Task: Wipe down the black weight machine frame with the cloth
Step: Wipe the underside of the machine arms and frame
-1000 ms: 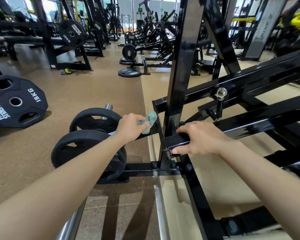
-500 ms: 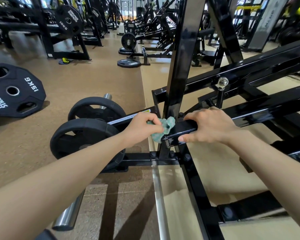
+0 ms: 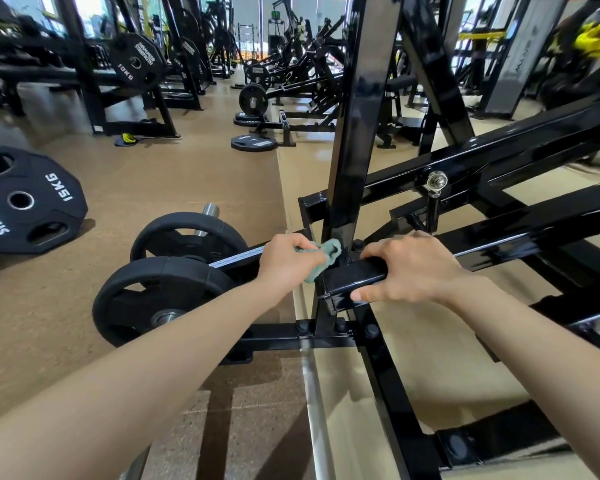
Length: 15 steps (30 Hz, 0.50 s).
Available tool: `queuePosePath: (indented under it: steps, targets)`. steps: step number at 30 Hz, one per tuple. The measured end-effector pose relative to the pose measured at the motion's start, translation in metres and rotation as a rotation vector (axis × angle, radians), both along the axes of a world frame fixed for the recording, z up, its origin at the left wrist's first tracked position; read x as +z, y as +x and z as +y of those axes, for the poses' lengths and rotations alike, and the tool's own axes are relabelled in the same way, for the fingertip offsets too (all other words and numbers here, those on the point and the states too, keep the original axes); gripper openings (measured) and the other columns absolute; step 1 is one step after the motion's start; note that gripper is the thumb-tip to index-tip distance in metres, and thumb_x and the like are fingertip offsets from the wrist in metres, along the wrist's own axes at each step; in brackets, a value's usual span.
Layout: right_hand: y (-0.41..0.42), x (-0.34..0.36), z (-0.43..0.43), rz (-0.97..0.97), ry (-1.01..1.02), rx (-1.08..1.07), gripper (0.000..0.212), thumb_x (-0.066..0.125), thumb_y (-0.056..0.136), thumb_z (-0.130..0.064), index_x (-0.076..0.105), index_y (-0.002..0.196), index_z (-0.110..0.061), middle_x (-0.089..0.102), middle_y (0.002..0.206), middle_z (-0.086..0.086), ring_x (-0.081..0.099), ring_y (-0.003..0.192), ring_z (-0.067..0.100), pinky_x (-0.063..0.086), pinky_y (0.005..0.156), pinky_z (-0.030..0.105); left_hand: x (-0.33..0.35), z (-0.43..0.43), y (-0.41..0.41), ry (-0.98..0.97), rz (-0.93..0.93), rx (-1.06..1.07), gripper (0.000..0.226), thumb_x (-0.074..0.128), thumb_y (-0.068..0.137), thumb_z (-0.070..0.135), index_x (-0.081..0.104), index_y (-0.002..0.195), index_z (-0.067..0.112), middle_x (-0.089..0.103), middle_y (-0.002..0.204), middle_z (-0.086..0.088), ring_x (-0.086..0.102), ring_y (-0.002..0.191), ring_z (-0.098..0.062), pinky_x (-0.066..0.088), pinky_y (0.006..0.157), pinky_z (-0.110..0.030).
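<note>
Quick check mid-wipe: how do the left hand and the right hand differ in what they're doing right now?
The left hand pinches a bunched green cloth; the right hand holds no cloth and grips the short black bar. The left hand's cloth meets the foot of the upright post; the right hand sits on the post's other side. Both are curled, side by side at the same joint.

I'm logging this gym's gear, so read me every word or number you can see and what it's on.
"15KG": black plate, far left; its brand is cut off.
"10KG", "HAMMER STRENGTH": racked plate.
Floor plate and grey panel: lettering too blurred.
</note>
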State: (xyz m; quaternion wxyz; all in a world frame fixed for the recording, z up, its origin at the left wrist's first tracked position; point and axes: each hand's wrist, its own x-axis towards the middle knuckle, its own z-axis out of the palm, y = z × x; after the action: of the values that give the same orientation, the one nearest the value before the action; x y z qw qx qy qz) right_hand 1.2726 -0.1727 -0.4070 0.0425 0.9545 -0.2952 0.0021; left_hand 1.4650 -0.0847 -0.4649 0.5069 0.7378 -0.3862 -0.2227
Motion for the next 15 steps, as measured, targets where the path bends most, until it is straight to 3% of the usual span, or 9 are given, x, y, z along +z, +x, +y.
queuePosePath:
  steps: [3, 6, 8, 10, 13, 15]
  targets:
    - [0.004, 0.004, 0.004, 0.072, 0.062, -0.021, 0.066, 0.055, 0.071, -0.087, 0.058, 0.116, -0.040, 0.066, 0.097, -0.014, 0.062, 0.101, 0.017, 0.037, 0.105, 0.043, 0.004, 0.004, 0.008, 0.071, -0.020, -0.137, 0.013, 0.077, 0.079, 0.017, 0.070, 0.069, 0.015, 0.067, 0.086, 0.004, 0.059, 0.078, -0.012, 0.041, 0.060, -0.022]
    - [0.014, 0.008, 0.006, 0.128, 0.126, -0.028, 0.062, 0.058, 0.070, -0.086, 0.058, 0.107, -0.037, 0.064, 0.097, -0.013, 0.060, 0.101, 0.016, 0.035, 0.104, 0.045, 0.013, 0.000, 0.024, 0.050, 0.021, -0.191, 0.022, 0.076, 0.079, 0.015, 0.063, 0.061, 0.014, 0.059, 0.071, 0.003, 0.052, 0.069, -0.013, 0.039, 0.060, -0.025]
    - [0.019, 0.008, 0.005, 0.098, 0.160, -0.022, 0.063, 0.055, 0.068, -0.091, 0.061, 0.099, -0.036, 0.065, 0.091, -0.013, 0.061, 0.093, 0.016, 0.043, 0.094, 0.041, 0.015, -0.009, 0.042, -0.037, 0.009, -0.106, 0.013, 0.079, 0.080, 0.018, 0.071, 0.070, 0.016, 0.067, 0.077, 0.006, 0.061, 0.077, -0.013, 0.047, 0.066, -0.027]
    - [0.022, 0.008, 0.004, 0.053, 0.165, -0.024, 0.071, 0.047, 0.066, -0.095, 0.066, 0.102, -0.037, 0.066, 0.088, -0.013, 0.062, 0.089, 0.015, 0.048, 0.085, 0.038, 0.011, -0.021, 0.058, -0.101, -0.097, -0.050, 0.007, 0.082, 0.083, 0.025, 0.077, 0.088, 0.024, 0.070, 0.096, 0.004, 0.064, 0.092, -0.015, 0.051, 0.077, -0.029]
    - [0.025, 0.005, 0.004, 0.046, 0.105, -0.027, 0.083, 0.041, 0.063, -0.100, 0.066, 0.115, -0.039, 0.062, 0.090, -0.015, 0.058, 0.086, 0.015, 0.045, 0.077, 0.036, 0.003, -0.043, 0.070, -0.090, -0.271, -0.068, 0.029, 0.080, 0.087, 0.026, 0.076, 0.114, 0.020, 0.063, 0.114, 0.000, 0.060, 0.109, -0.018, 0.048, 0.094, -0.033]
    - [0.023, 0.003, 0.005, 0.027, 0.077, -0.029, 0.087, 0.038, 0.061, -0.101, 0.065, 0.119, -0.042, 0.063, 0.091, -0.013, 0.060, 0.086, 0.017, 0.048, 0.076, 0.035, 0.000, -0.057, 0.073, -0.032, -0.354, -0.103, 0.031, 0.076, 0.090, 0.023, 0.074, 0.121, 0.018, 0.064, 0.118, -0.003, 0.059, 0.111, -0.022, 0.045, 0.093, -0.032]
